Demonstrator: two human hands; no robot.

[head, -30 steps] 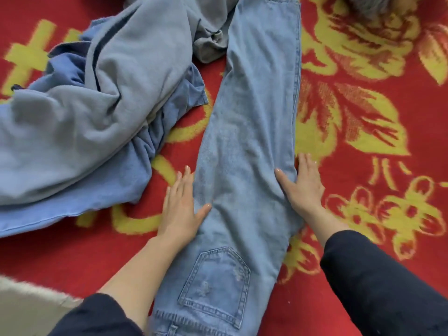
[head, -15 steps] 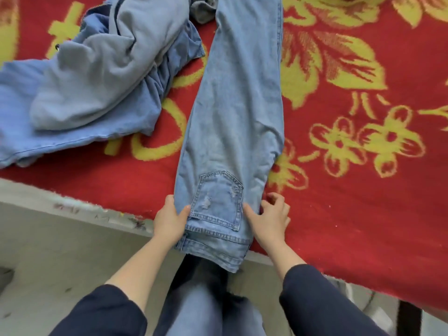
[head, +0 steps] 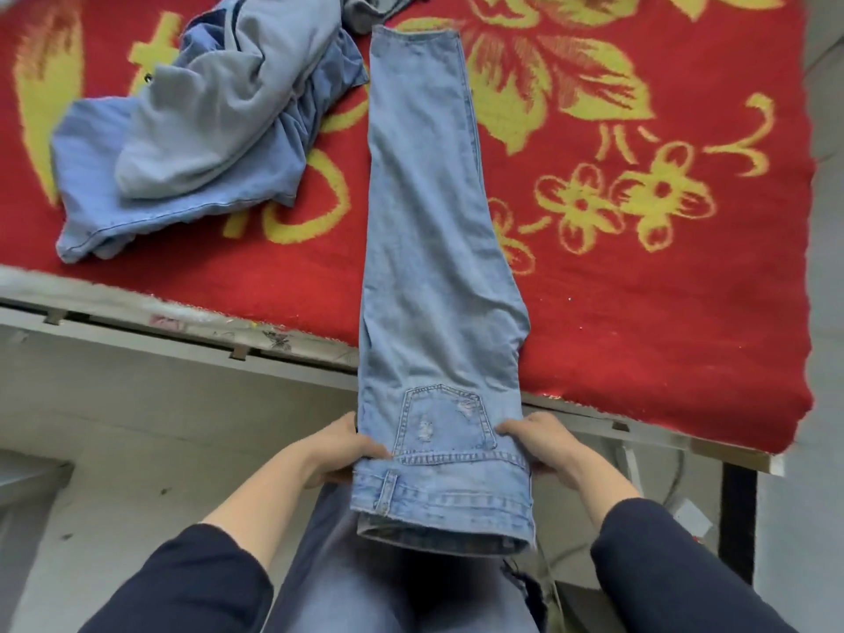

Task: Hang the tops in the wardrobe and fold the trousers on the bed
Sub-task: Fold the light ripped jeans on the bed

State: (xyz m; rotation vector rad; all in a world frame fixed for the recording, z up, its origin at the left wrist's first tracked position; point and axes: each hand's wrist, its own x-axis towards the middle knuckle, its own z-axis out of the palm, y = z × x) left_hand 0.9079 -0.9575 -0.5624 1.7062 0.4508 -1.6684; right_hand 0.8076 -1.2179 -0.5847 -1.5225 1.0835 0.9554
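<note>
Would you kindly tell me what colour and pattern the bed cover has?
Red with yellow flowers and leaves, the blanket shows best in the head view.

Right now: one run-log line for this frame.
jeans: legs flat on red blanket, waist past bed edge | left hand: grips waist | right hand: grips waist | clothes pile: left of jeans

The jeans (head: 424, 221) are pale washed denim — matt, coarse-woven, with frayed patches on the back pocket (head: 445, 422). The blanket (head: 639, 312) under them is fuzzy, napped cloth in red and yellow. The grey top (head: 219, 107) looks soft, smooth jersey — the bed frame (head: 150, 334) dull, scuffed paint.
</note>
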